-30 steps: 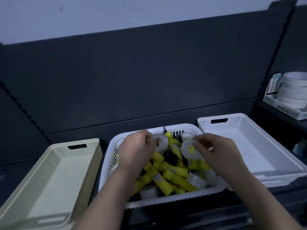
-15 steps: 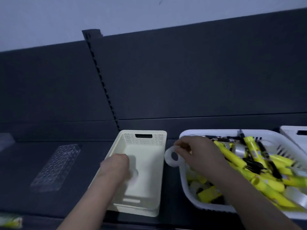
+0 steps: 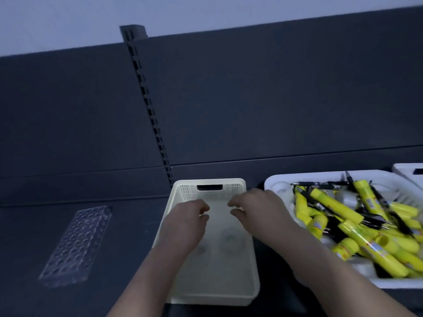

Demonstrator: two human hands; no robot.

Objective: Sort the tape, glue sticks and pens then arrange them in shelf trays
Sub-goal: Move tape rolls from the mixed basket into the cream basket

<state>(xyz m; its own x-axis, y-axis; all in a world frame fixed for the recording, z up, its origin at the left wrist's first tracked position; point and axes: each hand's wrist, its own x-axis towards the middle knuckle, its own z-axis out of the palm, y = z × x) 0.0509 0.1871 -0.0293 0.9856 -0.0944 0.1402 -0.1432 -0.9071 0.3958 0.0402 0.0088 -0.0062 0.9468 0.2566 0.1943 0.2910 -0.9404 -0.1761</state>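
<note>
A cream tray stands on the dark shelf in front of me. Two clear tape rolls lie flat on its floor: one tape roll in full view, the other tape roll half hidden by my left wrist. My left hand and my right hand hover over the tray's far half, fingers loosely curled and holding nothing. To the right, a white basket holds several yellow glue sticks, black pens and more tape rolls.
A clear plastic holder with round holes lies flat on the shelf at the left. A second white tray's corner shows at the far right. A slotted upright runs up the dark back panel.
Both hands carried a tape roll each from the white basket to the cream tray and let them go. My view swung left with them.
</note>
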